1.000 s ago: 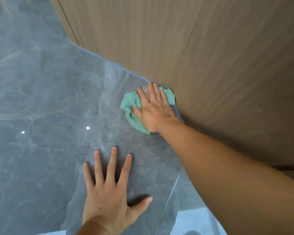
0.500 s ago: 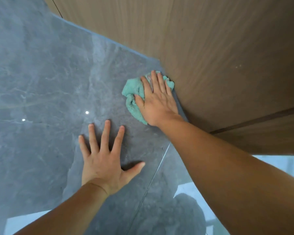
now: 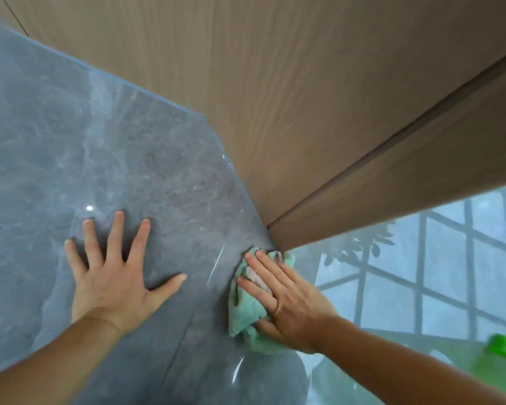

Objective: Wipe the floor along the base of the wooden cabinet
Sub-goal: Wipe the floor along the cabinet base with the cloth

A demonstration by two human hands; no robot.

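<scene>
R grip [image 3: 287, 302] flat, pressing green cloth [image 3: 243, 315], long axis pointing at cabinet [image 3: 319, 127] corner; L grip [image 3: 111, 285] splayed flat on floor [image 3: 129, 156].

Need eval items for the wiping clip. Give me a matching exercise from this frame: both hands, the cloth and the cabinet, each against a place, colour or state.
Things:
1. left hand
2. right hand
3. cloth
4. wooden cabinet

Descriptions:
A. brown, with a dark seam between panels
B. flat on the bare floor, fingers spread
C. green, bunched at the cabinet's bottom corner
D. pressing down on the cloth

Pairs: 1-B, 2-D, 3-C, 4-A
</scene>
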